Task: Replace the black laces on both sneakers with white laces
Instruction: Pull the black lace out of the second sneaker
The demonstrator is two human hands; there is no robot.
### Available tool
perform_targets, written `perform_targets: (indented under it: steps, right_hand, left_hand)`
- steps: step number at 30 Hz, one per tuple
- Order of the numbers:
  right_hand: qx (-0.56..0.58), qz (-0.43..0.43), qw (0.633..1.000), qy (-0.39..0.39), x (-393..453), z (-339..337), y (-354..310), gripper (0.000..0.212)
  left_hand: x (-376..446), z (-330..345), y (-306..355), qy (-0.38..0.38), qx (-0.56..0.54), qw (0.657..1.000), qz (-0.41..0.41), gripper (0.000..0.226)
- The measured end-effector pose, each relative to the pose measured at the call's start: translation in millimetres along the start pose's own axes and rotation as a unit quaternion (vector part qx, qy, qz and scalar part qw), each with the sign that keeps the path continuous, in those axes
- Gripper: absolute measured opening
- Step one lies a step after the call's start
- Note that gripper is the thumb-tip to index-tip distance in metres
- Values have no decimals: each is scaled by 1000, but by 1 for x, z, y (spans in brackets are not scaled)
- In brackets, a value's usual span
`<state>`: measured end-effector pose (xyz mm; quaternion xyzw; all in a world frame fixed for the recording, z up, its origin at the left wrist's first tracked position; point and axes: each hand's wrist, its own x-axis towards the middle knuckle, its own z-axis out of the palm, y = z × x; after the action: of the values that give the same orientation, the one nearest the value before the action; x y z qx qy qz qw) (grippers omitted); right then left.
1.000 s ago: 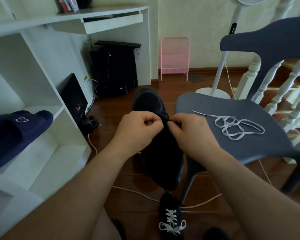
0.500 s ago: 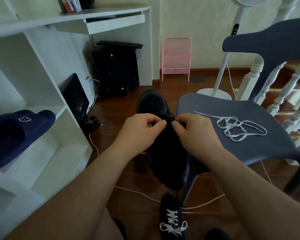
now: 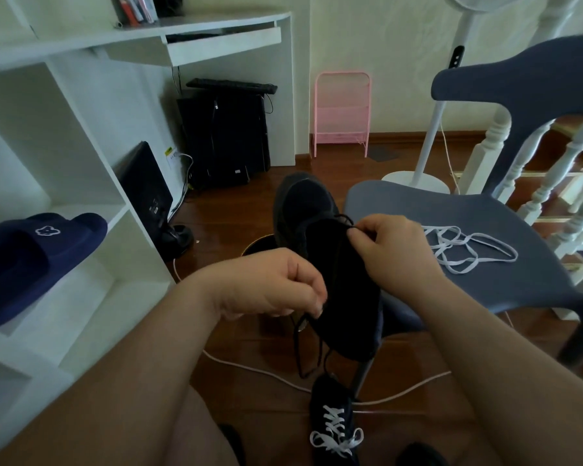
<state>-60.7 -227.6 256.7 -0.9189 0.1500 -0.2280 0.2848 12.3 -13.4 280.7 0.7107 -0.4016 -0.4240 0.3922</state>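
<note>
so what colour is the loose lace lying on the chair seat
White. The loose lace lies coiled on the grey-blue chair seat, clearest in the head view.

Glossy wood floor [image 3: 236, 213], matt smooth plastic chair [image 3: 451, 213], dark matt cloth sneaker [image 3: 303, 203], flat woven white lace [image 3: 468, 250]

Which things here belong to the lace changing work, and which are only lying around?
For the job:
- black sneaker between the hands
- black lace, pulled by the left hand; the right hand pinches it at the eyelets
- white lace on the chair
- second sneaker, already white-laced

Lying about:
- blue slippers
- pink rack
- fan stand
</note>
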Motion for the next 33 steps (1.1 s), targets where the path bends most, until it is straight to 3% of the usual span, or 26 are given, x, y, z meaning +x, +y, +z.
perform_targets:
  steps: [4,7,10,15,19,21,26,28,30,33]
  right_hand:
    - [-1,-6,1000,3,-3,4,-4,27]
    - [-5,-14,1000,1,-5,4,-9,27]
    - [-11,-38,999,-13,-12,8,-18,24]
    - [-20,-47,998,-24,-15,10,-24,25]
    - [-22,-10,1000,-3,-6,1,-14,29]
    - [-18,3,1000,2,-4,-5,-8,29]
    - [-36,4,999,-5,-4,-5,-7,31]
    - [-42,-1,999,-15,-5,-2,-12,32]
    - [-39,-8,999,-22,-8,2,-18,29]
    - [-44,-35,998,-27,-12,10,-28,20]
  left_hand:
    - [5,-5,-6,75,18,996,-52,11]
    - [10,-6,-9,223,39,973,-31,26]
    - [19,0,-9,348,112,931,0,19]
    - [30,10,-7,383,272,883,1,19]
    - [23,-3,-13,353,153,922,33,32]
    - [16,-17,-21,355,137,924,28,34]
    - [1,-38,-43,344,261,881,-194,38]
    - [5,-32,-43,387,289,861,-160,27]
    - [14,-17,-30,447,286,846,-51,20]
    - [30,5,-13,472,346,810,39,12]
